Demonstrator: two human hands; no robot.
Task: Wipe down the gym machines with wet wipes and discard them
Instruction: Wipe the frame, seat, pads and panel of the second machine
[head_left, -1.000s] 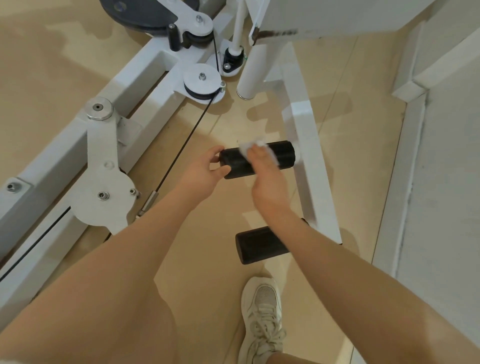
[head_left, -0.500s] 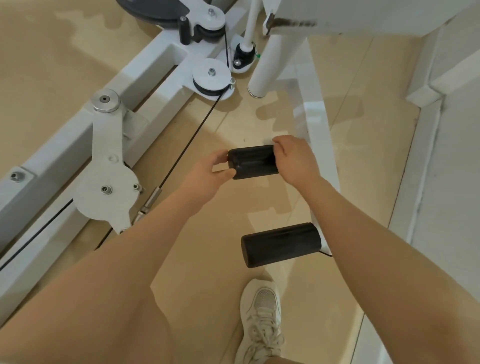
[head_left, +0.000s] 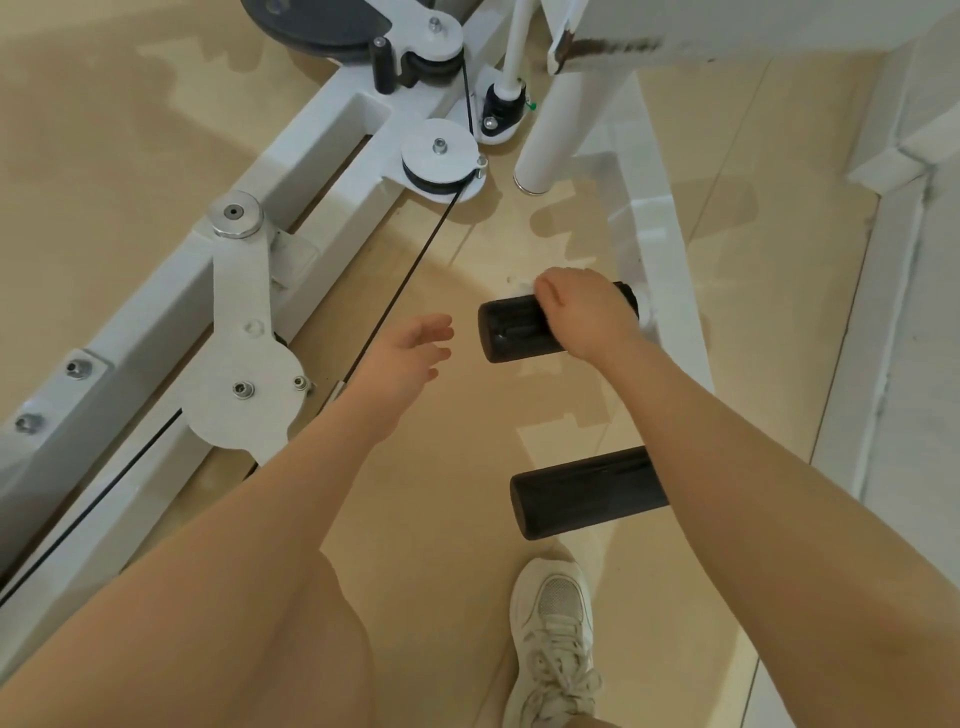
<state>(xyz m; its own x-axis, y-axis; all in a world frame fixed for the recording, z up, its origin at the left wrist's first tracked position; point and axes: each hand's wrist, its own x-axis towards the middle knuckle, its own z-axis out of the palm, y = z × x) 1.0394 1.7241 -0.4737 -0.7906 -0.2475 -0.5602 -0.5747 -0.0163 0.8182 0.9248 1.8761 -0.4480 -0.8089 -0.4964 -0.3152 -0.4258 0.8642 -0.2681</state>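
Observation:
A black foam roller pad (head_left: 511, 330) sticks out from the white machine frame (head_left: 670, 291) low over the floor. My right hand (head_left: 584, 312) curls over the top of this pad and presses a white wet wipe (head_left: 519, 292) against it; only a small edge of the wipe shows past the fingers. My left hand (head_left: 415, 353) hovers just left of the pad's end with fingers relaxed and spread, touching nothing. A second black roller pad (head_left: 587, 491) sits nearer to me, partly hidden by my right forearm.
White machine beams with pulleys (head_left: 440, 161) and a black cable (head_left: 400, 296) run diagonally on the left. A white post (head_left: 550, 135) stands behind the pads. My white sneaker (head_left: 553, 639) rests on the beige floor below. A pale wall ledge (head_left: 883, 291) borders the right side.
My left hand has let go of the upper pad's end and pulled back to the left. My right hand has slid left along the top of the pad with the wipe.

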